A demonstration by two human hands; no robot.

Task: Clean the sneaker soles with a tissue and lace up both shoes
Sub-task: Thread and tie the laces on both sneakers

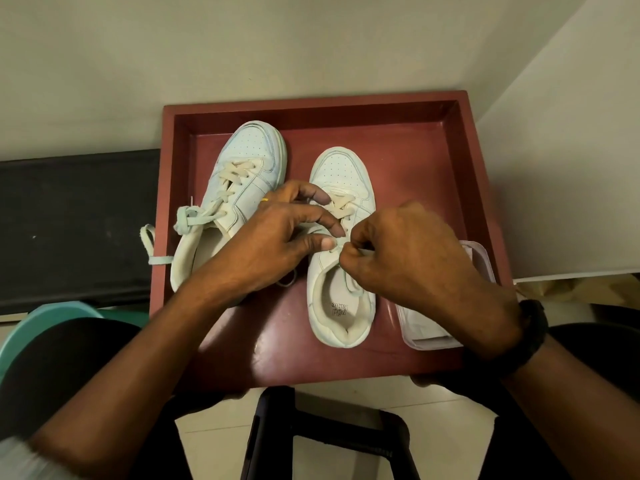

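White leather, the sneaker [341, 306] stands upright in the middle of a red tray [415, 161]. Its long axis runs 12 to 6 o'clock, toe at 12 and heel toward the person. The hands meet over its tongue: the left hand [273, 244] pinches the cream lace [341, 206] between thumb and forefinger, and the right hand [408, 251], fingers curled tight, pinches a lace end just beside it. At 9 o'clock the second sneaker [242, 174] points its toe toward 1 o'clock, laced and knotted, with one lace end trailing over the tray's left rim. At 4 o'clock a clear plastic box [433, 330] holding white sheets sits in the tray, partly hidden by the right wrist and its black watch [533, 330]. A teal basin [41, 317] shows at 8 o'clock, outside the tray.
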